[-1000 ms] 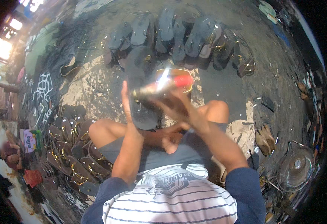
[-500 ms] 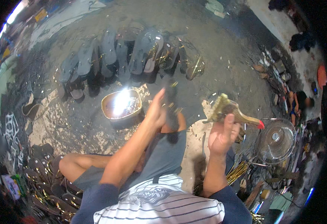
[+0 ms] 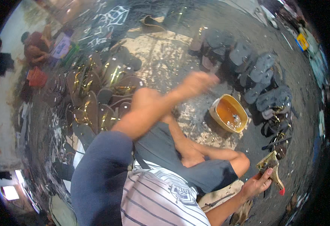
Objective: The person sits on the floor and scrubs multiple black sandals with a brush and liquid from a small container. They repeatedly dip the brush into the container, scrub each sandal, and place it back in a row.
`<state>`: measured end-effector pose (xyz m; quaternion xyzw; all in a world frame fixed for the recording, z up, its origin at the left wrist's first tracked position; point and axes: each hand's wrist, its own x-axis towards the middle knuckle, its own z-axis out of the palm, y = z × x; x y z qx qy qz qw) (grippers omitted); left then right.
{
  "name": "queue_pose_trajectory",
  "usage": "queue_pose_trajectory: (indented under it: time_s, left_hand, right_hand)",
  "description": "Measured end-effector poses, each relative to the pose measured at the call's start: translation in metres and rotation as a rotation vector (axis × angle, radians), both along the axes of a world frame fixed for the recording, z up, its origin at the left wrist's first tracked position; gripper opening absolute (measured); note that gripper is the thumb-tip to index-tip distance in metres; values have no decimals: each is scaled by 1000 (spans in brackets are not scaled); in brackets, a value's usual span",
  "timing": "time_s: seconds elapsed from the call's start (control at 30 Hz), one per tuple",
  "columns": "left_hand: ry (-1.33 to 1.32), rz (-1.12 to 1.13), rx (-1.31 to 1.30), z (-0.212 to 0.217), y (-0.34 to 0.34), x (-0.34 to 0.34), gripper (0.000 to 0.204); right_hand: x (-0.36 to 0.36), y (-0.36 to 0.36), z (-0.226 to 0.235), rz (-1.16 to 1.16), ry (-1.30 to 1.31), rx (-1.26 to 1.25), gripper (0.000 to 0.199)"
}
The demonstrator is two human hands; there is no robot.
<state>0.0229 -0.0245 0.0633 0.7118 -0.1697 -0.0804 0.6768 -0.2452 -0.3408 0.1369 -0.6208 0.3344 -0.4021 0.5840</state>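
Note:
My right hand point(image 3: 256, 185) grips a wide flat brush point(image 3: 275, 171) with pale, crusted bristles and a curved wooden handle tipped in red. It is held at the lower right, bristles upward. My left arm reaches across toward a row of dark sandal soles point(image 3: 240, 52); my left hand point(image 3: 199, 83) is smeared by motion near their closest end, and whether it holds anything does not show. Between both hands on the floor sits a yellowish tub point(image 3: 217, 117) containing amber liquid.
Many brown sandals with gold straps point(image 3: 91, 109) lie in a cluster at my left. A stained pale sheet point(image 3: 153, 49) covers the floor ahead. My bent knee point(image 3: 241, 164) lies close to the tub. Another person point(image 3: 37, 47) is at the far left.
My view has swung left. The dark sole or sandal seen at my left hand no longer shows clearly there; that hand now reaches near the row. My right hand keeps the brush.

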Motion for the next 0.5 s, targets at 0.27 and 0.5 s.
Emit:
queue_pose_trajectory:
  time_s: [0.27,0.5]
  left_hand:
    - [317,852,1699,-7,346,19,58]
    - [-402,784,943,63,303,-10,37]
  right_hand:
    - [29,1,5,111,134,-208,49]
    - [138,45,-64,765,459,-252,41]
